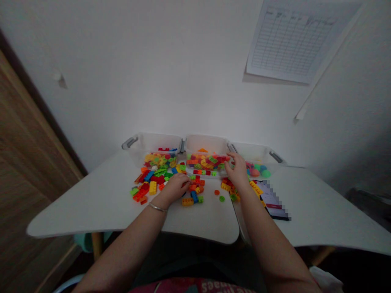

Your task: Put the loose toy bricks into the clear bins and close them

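Along the far edge of the white desk [91,207], three clear plastic bins with grey handles are standing side by side. The left bin [152,142] is holding mostly yellow and green plastic bricks, the middle bin [206,144] is holding mixed red, orange and green bricks, and the right bin [252,152] is holding round pink, teal and green pieces.

Loose multicoloured plastic bricks [146,183] are spreading over the desk in front of the bins, stopping well short of its curved near edge. The person's left hand [174,189] is resting just behind the loose bricks, a thin metal bangle [157,207] circling its wrist. Its fingers [186,181] are curling down among the bricks, though I cannot tell whether they are grasping one.

The person's right hand [237,171] is reaching over the rim between the middle and right bins, its fingers [232,156] loosely spread and released, with no piece showing between them. A yellow-orange brick [187,201] is lying nearest the near edge, and a round orange disc [216,192] and a round green disc [222,198] are lying between the hands' wrists. A black smartphone [273,199] is lying just right of the right hand, with yellow bricks [255,188] touching its left side.
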`<state>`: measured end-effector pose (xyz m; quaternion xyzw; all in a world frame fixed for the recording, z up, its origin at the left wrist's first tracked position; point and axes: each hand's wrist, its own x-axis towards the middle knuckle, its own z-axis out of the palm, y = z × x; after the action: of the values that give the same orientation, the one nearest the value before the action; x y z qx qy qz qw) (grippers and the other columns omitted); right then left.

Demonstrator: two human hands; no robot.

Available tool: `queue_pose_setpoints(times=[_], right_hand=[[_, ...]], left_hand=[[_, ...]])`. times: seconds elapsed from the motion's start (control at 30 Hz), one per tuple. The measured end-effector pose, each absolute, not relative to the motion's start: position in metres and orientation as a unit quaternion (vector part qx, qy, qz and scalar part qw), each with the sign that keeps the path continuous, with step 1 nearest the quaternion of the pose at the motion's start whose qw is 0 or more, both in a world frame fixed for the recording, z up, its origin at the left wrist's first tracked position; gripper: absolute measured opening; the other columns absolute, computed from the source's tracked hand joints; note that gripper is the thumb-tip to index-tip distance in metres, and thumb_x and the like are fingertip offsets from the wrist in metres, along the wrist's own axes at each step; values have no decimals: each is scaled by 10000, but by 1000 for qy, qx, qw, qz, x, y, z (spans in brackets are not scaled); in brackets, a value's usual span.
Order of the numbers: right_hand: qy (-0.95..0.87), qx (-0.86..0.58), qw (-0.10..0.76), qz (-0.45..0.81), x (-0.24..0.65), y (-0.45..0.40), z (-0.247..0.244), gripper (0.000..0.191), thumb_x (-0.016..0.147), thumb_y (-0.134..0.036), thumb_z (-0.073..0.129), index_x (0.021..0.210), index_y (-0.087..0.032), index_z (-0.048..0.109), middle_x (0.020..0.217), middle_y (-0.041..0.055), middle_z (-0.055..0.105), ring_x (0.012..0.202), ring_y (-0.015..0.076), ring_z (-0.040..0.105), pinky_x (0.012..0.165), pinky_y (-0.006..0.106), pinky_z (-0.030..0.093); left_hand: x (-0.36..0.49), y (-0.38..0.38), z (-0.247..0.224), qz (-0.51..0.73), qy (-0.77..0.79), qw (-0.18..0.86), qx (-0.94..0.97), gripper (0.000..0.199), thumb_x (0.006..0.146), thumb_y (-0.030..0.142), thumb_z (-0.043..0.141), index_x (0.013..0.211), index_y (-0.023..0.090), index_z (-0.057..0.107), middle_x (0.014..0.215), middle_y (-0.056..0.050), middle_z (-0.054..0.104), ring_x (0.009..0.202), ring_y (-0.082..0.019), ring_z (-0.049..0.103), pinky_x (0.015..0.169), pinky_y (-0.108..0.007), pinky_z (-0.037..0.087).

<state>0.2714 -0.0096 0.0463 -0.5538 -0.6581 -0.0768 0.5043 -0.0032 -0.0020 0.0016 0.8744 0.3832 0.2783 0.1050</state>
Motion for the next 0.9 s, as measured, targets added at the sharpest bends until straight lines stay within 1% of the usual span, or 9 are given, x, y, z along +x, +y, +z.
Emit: queue_pose_setpoints(times=[0.13, 0.2, 0.3, 0.4, 0.5, 0.6, 0.73, 0.9], right_hand=[[-658, -547, 511, -81, 262, -26, 41, 326, 851, -284, 488, 1133, -170, 607, 1179, 143, 634, 1116, 270, 558, 967, 461, 466], [-676, -548, 485, -87, 254, -36, 33, 315, 859, -263, 484, 1126, -165, 618, 1162, 137, 645, 1112, 264, 559, 994, 447, 450], [-719, -566, 393, -89, 243, -49, 18, 314, 857, -214, 501, 1135, -163, 637, 1175, 127, 652, 1129, 257, 550, 1037, 420, 416], [-742, -599, 290, -83, 238, -54, 7, 364, 852, -199, 538, 1200, -145, 630, 1241, 138, 632, 1161, 274, 526, 1054, 425, 397], [-746, -619, 229, -81, 236, -53, 2, 442, 851, -223, 571, 1286, -152, 589, 1321, 143, 589, 1222, 296, 481, 1061, 446, 382], [-740, -634, 208, -83, 234, -47, 2, 498, 873, -276, 574, 1359, -177, 535, 1367, 152, 553, 1260, 307, 454, 1057, 462, 374], [-730, -651, 193, -84, 230, -42, 1, 507, 906, -354, 543, 1383, -183, 517, 1351, 170, 560, 1241, 320, 472, 1045, 471, 373], [-731, -653, 179, -83, 228, -42, -1, 506, 909, -350, 531, 1390, -195, 514, 1335, 151, 576, 1223, 304, 484, 1057, 437, 368]], left_hand=[[-3, -1, 0, 288, 378, 105, 874, 202, 905, 202, 514, 861, 179, 710, 903, -75, 704, 904, -198, 620, 874, -342, 470], [-3, -1, 0, 290, 378, 105, 873, 204, 905, 199, 513, 860, 179, 711, 902, -76, 705, 905, -198, 621, 874, -340, 471], [-3, -2, 1, 284, 381, 105, 873, 196, 903, 196, 518, 872, 181, 711, 918, -78, 709, 915, -203, 621, 880, -342, 468], [-3, -3, 2, 279, 384, 106, 874, 193, 905, 194, 518, 873, 179, 708, 927, -76, 712, 922, -206, 620, 883, -342, 465], [-2, -3, 3, 277, 383, 101, 875, 195, 909, 200, 516, 873, 173, 705, 924, -78, 715, 927, -210, 620, 886, -345, 463], [-2, -3, 3, 273, 380, 92, 879, 199, 915, 208, 512, 876, 175, 704, 925, -78, 718, 925, -208, 621, 883, -340, 462], [-2, -3, 3, 270, 384, 89, 879, 194, 914, 209, 520, 869, 175, 706, 923, -79, 717, 924, -208, 622, 877, -335, 463], [-2, -3, 3, 268, 380, 91, 880, 216, 926, 222, 508, 868, 166, 708, 923, -84, 715, 922, -210, 619, 876, -338, 461]])
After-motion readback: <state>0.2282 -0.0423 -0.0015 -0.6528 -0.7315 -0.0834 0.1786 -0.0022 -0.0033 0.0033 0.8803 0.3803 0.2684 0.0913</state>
